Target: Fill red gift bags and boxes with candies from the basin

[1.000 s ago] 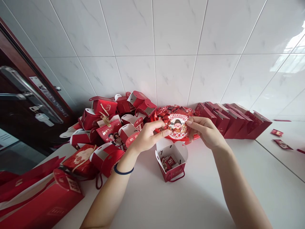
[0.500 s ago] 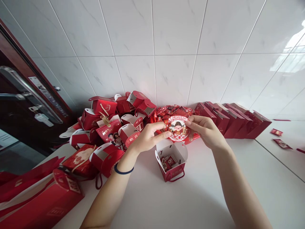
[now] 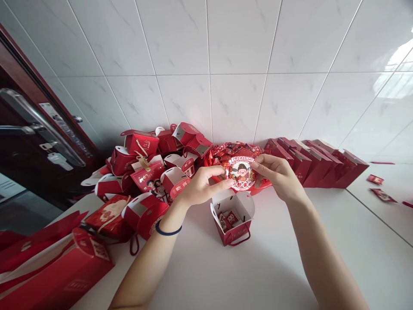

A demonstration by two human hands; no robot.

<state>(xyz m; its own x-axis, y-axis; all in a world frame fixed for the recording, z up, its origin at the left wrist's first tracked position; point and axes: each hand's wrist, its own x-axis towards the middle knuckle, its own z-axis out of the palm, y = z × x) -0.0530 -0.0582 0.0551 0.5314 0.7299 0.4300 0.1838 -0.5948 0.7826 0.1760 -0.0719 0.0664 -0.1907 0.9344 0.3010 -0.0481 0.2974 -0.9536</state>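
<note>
Between my two hands is a small clear and red packet [image 3: 241, 173] with a round cartoon figure printed on it. My left hand [image 3: 204, 185] pinches its left edge, and my right hand [image 3: 278, 174] grips the right edge. Below the packet stands an open red gift box [image 3: 234, 236] with a white inside and a dark red cord handle. Several small red wrapped sweets [image 3: 228, 218] lie in its bottom. Right behind the packet is a red basin [image 3: 265, 184], heaped with red-wrapped sweets [image 3: 226, 150] and partly hidden by my hands.
Many red gift boxes [image 3: 142, 144] are piled on the left of the white table [image 3: 193, 267]. Several dark red boxes [image 3: 322, 165] stand in a row on the right, with loose packets [image 3: 383, 195] beyond. A large red box [image 3: 61, 269] lies front left, near a door handle [image 3: 41, 127].
The packet is tilted slightly differently between my fingers. Both hands stay almost in place, and the boxes have not moved.
</note>
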